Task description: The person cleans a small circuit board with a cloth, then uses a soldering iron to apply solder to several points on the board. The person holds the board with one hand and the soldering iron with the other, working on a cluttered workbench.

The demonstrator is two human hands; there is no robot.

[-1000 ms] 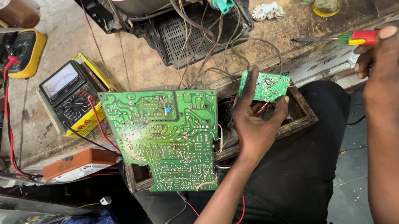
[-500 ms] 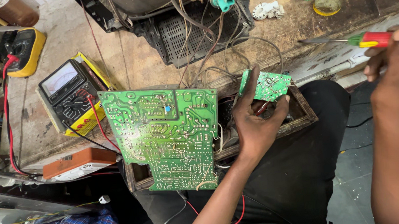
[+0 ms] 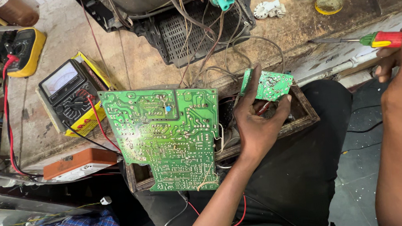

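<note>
Meanwhile, large green circuit board [image 3: 166, 137] atop wooden tray [image 3: 307, 115], small board [image 3: 268, 84] between left-hand fingers [image 3: 249, 86].

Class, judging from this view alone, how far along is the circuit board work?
Done: the large green board lies solder side up on the wooden frame, wires trailing from the opened set behind. In hand: the left hand holds the small green board; the right hand holds a screwdriver. Left: the tip touches nothing.
</note>
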